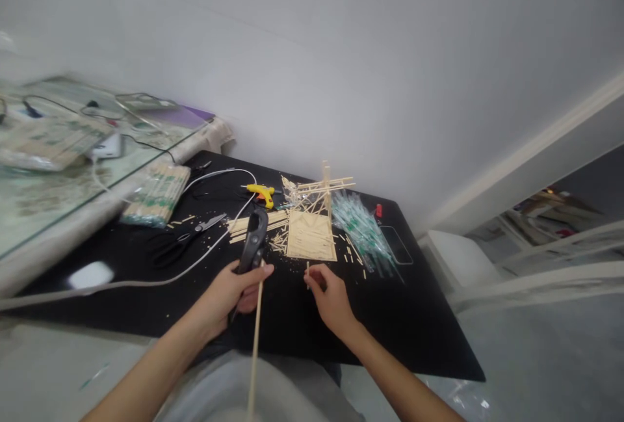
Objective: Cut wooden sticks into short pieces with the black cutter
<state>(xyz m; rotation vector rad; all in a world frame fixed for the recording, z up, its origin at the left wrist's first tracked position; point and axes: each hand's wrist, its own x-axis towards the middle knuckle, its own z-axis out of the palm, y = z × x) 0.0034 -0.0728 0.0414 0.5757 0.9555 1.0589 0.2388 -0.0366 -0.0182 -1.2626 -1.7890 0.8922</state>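
Note:
My left hand (246, 285) is closed around a black hand tool (253, 240), whose exact kind I cannot make out. The same hand pins a long wooden stick (256, 344) under its thumb, the stick running down toward my lap. To the right, my right hand (327, 292) pinches a short piece of wooden stick (308, 272) between thumb and fingertips. Just beyond it lies a square wooden panel (311, 235), with a frame of glued sticks (326, 188) rising at its far edge. Loose sticks (238, 230) lie left of the panel.
A yellow glue gun (263, 194) lies behind my left hand. Black scissors (188, 237) and a white cable (195, 269) are on the left. Plastic wrappers (363, 230) and a phone-like outline (396, 244) lie right, packaged sticks (158, 193) at the table's left edge.

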